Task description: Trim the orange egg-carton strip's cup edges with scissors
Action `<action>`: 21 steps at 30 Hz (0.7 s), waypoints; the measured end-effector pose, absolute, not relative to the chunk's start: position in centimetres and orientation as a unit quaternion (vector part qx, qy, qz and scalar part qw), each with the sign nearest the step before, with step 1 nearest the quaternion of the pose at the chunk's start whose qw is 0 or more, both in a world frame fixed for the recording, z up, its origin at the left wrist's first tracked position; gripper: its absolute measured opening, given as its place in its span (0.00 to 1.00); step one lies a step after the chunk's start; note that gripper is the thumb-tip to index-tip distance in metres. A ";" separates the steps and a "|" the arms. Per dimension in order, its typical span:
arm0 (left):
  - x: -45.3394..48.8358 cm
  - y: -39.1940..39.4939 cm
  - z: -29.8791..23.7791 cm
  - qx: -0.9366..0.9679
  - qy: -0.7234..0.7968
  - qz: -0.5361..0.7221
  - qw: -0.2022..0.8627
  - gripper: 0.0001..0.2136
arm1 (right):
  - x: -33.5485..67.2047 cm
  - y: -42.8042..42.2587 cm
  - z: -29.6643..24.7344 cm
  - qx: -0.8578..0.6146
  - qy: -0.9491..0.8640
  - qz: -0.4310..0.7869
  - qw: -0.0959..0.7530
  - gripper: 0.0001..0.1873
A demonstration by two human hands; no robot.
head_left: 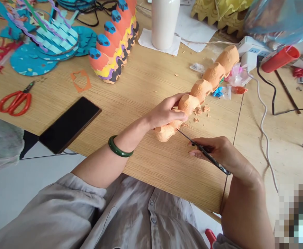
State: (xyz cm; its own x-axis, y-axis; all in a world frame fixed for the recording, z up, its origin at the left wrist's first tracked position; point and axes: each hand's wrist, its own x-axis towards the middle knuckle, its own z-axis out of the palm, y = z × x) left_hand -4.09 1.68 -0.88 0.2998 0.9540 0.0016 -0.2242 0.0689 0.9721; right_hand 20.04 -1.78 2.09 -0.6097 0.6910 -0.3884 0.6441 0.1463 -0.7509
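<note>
An orange strip of egg carton point(199, 89) with several bumps lies slantwise over the table. My left hand point(165, 112) is closed around its near end, thumb on top. In my right hand point(213, 150) is a pair of dark-handled scissors point(208, 155), gripped by the handles. The tip of the blades touches the carton's edge close to its nearest bump. Whether the blades are apart cannot be made out. Small orange scraps point(199, 110) of carton lie beside the strip.
Red-handled scissors point(16, 102) and a black phone point(69, 124) lie at the left. Farther back stand a painted egg-carton piece point(112, 45), blue paper crafts point(34, 60) and a white bottle point(164, 24). A power strip point(255, 46), cables and a red tube point(279, 58) occupy the right.
</note>
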 end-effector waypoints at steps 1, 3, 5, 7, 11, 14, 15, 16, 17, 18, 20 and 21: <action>-4.1 1.7 -0.9 0.500 0.362 0.461 0.637 0.21 | 20.1 -1.8 2.1 -0.442 -0.757 0.481 0.021 0.24; -4.0 1.6 -1.0 0.500 0.354 0.455 0.647 0.21 | 20.1 -1.8 2.2 -0.444 -0.755 0.482 0.016 0.24; -4.0 1.6 -1.0 0.502 0.347 0.448 0.653 0.22 | 20.0 -1.8 2.3 -0.444 -0.754 0.484 0.012 0.24; -4.0 1.6 -1.0 0.508 0.345 0.440 0.655 0.22 | 19.9 -1.9 2.5 -0.438 -0.758 0.483 0.012 0.24; -3.9 1.6 -1.0 0.519 0.349 0.426 0.653 0.21 | 19.8 -1.9 2.6 -0.430 -0.762 0.484 0.007 0.24; -3.9 1.6 -1.1 0.524 0.352 0.422 0.651 0.21 | 19.8 -1.9 2.5 -0.424 -0.764 0.487 0.000 0.24; -3.9 1.6 -1.1 0.524 0.351 0.423 0.651 0.20 | 19.8 -1.9 2.5 -0.422 -0.764 0.487 -0.002 0.24; -3.9 1.6 -1.1 0.523 0.350 0.424 0.652 0.19 | 19.8 -1.8 2.5 -0.422 -0.764 0.488 -0.003 0.24; -3.9 1.6 -1.1 0.520 0.347 0.425 0.654 0.18 | 19.9 -1.8 2.5 -0.422 -0.763 0.489 -0.004 0.24; -4.0 1.6 -1.1 0.517 0.345 0.425 0.658 0.18 | 19.9 -1.8 2.6 -0.421 -0.762 0.492 -0.006 0.23; -4.0 1.6 -1.0 0.510 0.342 0.423 0.666 0.19 | 19.9 -1.8 2.6 -0.416 -0.760 0.498 -0.009 0.23; -4.0 1.5 -1.0 0.507 0.341 0.422 0.670 0.20 | 19.9 -1.8 2.6 -0.414 -0.760 0.501 -0.010 0.22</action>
